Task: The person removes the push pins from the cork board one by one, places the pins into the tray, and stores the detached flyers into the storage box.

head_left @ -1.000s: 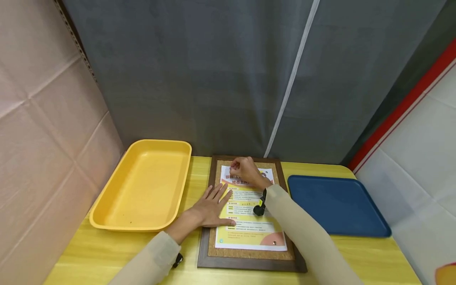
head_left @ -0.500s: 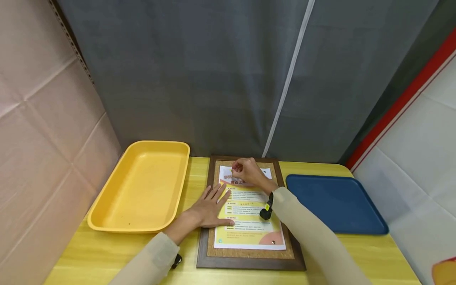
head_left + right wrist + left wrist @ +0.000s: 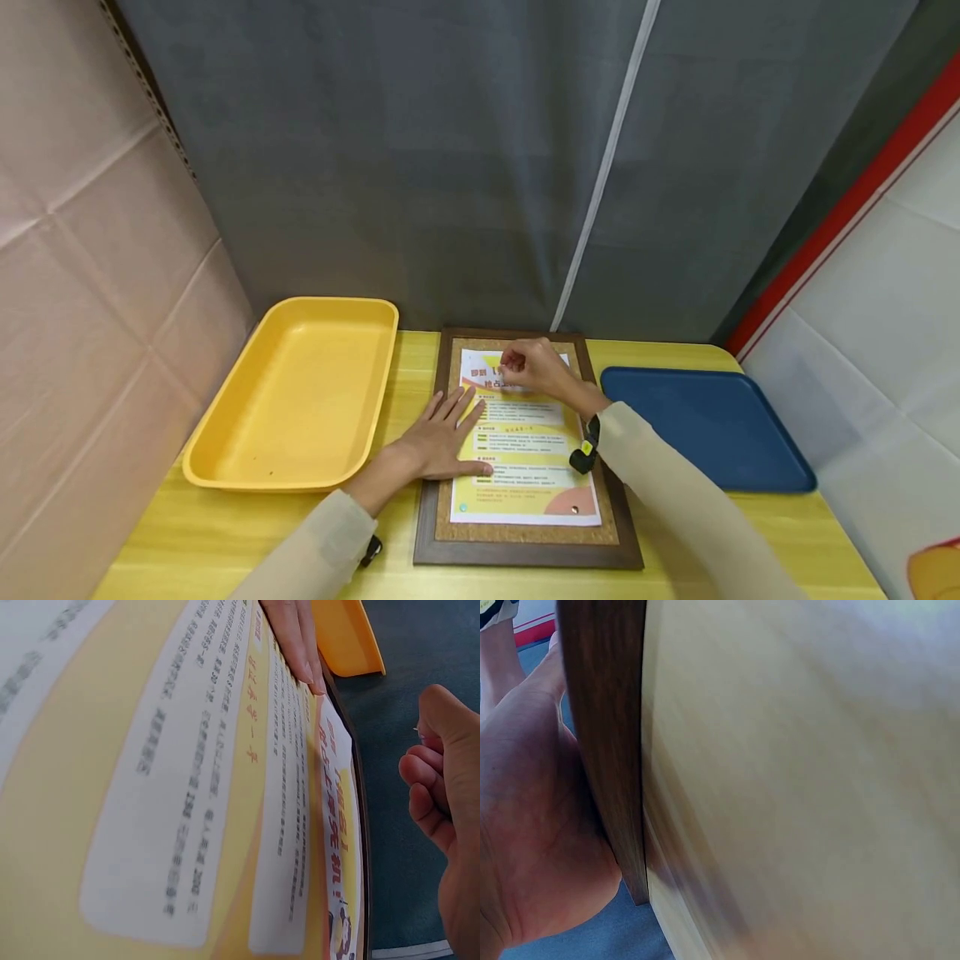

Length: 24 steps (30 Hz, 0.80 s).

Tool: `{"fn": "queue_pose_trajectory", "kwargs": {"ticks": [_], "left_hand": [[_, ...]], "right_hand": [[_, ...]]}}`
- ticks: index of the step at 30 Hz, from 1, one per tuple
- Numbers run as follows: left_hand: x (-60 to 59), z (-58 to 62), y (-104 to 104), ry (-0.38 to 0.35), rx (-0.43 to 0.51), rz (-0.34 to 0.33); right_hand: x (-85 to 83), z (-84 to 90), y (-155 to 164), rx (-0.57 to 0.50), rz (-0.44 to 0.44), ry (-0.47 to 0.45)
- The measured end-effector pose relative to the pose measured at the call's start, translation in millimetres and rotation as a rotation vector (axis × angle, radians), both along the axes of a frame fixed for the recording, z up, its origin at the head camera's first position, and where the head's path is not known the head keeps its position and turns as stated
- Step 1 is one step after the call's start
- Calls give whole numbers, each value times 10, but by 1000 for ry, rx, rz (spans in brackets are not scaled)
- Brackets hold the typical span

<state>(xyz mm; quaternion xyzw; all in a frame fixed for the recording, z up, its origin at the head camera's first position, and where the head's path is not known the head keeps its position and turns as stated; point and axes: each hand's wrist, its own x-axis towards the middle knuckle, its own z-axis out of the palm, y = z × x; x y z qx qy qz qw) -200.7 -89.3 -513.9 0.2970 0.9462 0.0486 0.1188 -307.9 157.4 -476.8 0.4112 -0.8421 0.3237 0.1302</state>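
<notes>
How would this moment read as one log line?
left hand: spread on poster; right hand: pinching small pin above poster; poster: on corkboard; yellow tray: left of corkboard; blue tray: right of corkboard

On the sheet [image 3: 527, 454], a red heading [image 3: 332, 825] includes "抢占上"; smaller Chinese print [image 3: 281, 772] is too blurred.

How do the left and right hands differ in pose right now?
The left hand is spread, while the right hand has curled fingers.
The left hand rests on the poster; the right hand is raised above it.
The left hand holds nothing visible; the right hand pinches what looks like a pin.
Both emerge from beige sleeves.
</notes>
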Motion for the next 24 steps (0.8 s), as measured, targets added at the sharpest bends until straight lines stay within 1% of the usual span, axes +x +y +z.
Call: {"fn": "queue_pose_trajectory", "kwargs": {"ticks": [6, 11, 16, 18, 22, 24], "left_hand": [[-21, -44, -17, 7, 9, -7], [-18, -53, -8, 12, 10, -8], [-7, -40, 2, 14, 13, -10], [-7, -38, 6, 13, 7, -9], [-12, -52, 12, 14, 8, -7], [-14, -58, 13, 14, 10, -8]], "right_hand": [[71, 39, 157, -9, 7, 40], [123, 40, 331, -24, 10, 63], [176, 27, 515, -23, -1, 42], [198, 21, 590, -20, -19, 19], [233, -11, 733, -22, -40, -11], [250, -31, 797, -20, -48, -12]]}}
